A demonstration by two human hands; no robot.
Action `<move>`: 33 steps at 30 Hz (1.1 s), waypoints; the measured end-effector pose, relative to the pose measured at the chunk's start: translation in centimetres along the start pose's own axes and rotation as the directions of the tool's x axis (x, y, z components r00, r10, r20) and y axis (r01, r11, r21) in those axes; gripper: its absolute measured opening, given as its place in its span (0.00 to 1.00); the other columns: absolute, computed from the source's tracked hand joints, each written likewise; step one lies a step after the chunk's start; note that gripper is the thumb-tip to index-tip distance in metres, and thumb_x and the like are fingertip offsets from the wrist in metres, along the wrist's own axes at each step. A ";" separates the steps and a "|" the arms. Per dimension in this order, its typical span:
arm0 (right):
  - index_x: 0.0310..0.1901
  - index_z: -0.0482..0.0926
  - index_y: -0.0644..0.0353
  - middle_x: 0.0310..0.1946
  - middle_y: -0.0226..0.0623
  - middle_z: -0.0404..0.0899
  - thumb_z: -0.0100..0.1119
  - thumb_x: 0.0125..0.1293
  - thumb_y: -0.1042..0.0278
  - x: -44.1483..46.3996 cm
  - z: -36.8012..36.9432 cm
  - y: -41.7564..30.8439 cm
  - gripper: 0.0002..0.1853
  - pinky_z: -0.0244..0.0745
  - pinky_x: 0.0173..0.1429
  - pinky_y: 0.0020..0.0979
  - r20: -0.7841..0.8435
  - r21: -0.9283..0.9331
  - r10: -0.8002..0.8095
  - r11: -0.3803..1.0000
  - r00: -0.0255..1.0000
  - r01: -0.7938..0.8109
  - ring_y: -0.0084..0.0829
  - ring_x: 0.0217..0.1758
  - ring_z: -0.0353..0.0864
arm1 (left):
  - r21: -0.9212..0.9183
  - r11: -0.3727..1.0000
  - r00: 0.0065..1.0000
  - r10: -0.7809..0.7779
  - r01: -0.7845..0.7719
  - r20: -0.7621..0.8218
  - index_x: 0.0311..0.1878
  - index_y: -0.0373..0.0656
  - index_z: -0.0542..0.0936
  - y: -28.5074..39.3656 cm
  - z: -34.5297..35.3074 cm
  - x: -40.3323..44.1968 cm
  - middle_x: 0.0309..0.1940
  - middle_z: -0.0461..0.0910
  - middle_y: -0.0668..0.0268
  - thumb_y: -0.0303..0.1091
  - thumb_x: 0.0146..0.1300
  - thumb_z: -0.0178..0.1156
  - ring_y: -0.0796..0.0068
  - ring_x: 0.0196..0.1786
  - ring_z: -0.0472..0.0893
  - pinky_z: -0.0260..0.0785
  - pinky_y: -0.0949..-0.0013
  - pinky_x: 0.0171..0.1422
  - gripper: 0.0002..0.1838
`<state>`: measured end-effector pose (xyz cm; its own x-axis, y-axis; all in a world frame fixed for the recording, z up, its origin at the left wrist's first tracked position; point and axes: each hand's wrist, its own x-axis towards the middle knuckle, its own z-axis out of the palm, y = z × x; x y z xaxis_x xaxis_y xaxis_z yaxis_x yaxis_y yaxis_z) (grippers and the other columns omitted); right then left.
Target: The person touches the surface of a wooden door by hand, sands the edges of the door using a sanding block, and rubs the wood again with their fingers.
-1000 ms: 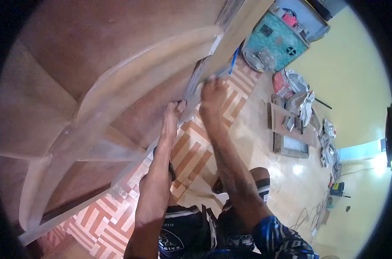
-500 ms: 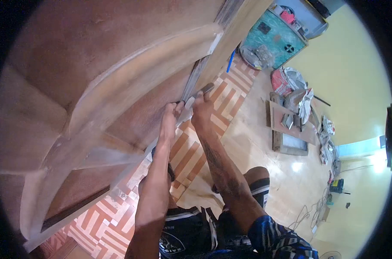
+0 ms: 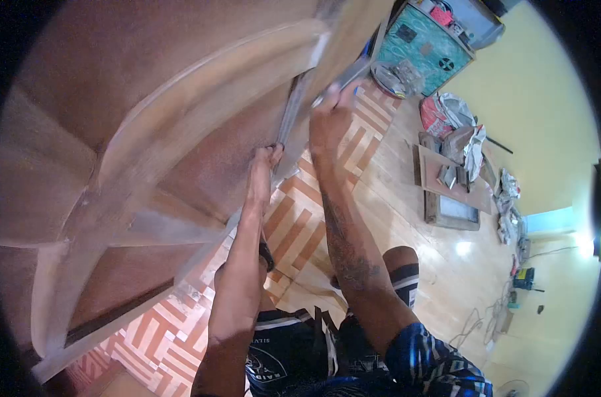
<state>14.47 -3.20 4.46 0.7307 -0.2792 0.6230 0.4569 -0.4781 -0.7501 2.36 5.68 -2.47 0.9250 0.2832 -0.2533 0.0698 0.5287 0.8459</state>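
Observation:
A large brown wooden panel (image 3: 201, 165) with raised curved moulding (image 3: 241, 63) fills the left of the head view. Along its near side runs a pale wooden edge (image 3: 330, 49) with a grooved strip (image 3: 290, 112) beside it. My left hand (image 3: 267, 156) has its fingers curled closed against this edge, at the strip's lower end. Whether it pinches something small is hidden. My right hand (image 3: 332, 119) is farther up along the edge, closed round a long greyish tool (image 3: 355, 71) that is smeared by motion, so its kind does not show.
Patterned tiles (image 3: 294, 218) cover the floor under my arms. To the right lie a board with blocks on it (image 3: 456, 178) and crumpled sacks (image 3: 456, 129). A green-topped cabinet (image 3: 426, 49) stands at the back, and cables (image 3: 476, 321) trail by the yellow wall (image 3: 539, 112).
My right hand has moved up and away along the panel's edge with the tool, which now points upward right. My left hand stays nearly in place; the view has shifted slightly.

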 end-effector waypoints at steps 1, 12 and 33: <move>0.70 0.61 0.72 0.58 0.65 0.72 0.47 0.73 0.63 -1.8 0.5 1.7 0.29 0.64 0.67 0.46 0.029 -0.003 0.104 0.995 0.994 -0.104 0.60 0.60 0.72 | -0.012 1.000 1.000 0.016 -0.016 0.017 0.65 0.21 0.63 -0.2 0.1 0.2 0.66 0.68 0.40 0.41 0.74 0.35 0.53 0.73 0.66 0.48 0.59 0.80 0.30; 0.70 0.66 0.66 0.55 0.35 0.78 0.50 0.76 0.67 -0.9 -17.4 2.0 0.24 0.71 0.60 0.27 0.771 0.477 0.279 0.342 0.573 -0.809 0.25 0.56 0.76 | 0.404 0.905 0.986 0.081 -0.134 0.146 0.72 0.29 0.62 0.0 -0.3 -2.1 0.73 0.61 0.49 0.51 0.74 0.38 0.58 0.77 0.58 0.43 0.60 0.81 0.36; 0.68 0.69 0.67 0.54 0.37 0.79 0.59 0.72 0.68 -2.2 -27.3 11.2 0.25 0.76 0.56 0.27 0.746 0.459 0.447 0.193 0.494 -0.867 0.24 0.50 0.80 | -0.008 -0.973 0.558 0.126 0.231 0.820 0.78 0.36 0.49 33.9 27.4 -3.8 0.80 0.40 0.50 0.51 0.72 0.43 0.52 0.82 0.37 0.28 0.49 0.83 0.39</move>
<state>4.11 -30.64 0.74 0.9436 0.2692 -0.1928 -0.3126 0.5318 -0.7870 11.41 0.62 39.96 0.8313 -0.4317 0.3501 0.1430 -0.4427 -0.8852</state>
